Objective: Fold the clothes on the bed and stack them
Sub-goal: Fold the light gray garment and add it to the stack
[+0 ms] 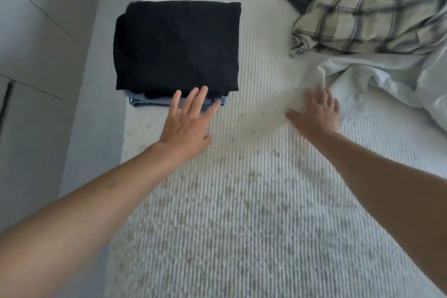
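The folded black garment (177, 46) tops a stack near the bed's (242, 201) left edge, blue denim (145, 101) beneath. The left hand (187, 118), fingers straight, touches its near edge — nudge layers flush. The right hand (316, 111), spread and empty, nears the white sheet (377, 84) — the plaid garment (367, 14) likely comes next.

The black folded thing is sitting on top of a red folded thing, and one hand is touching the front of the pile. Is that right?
Not quite. The head view shows the black folded garment lying on a blue folded garment, not a red one. The rest holds: the left hand has straight fingers touching the front of the pile.
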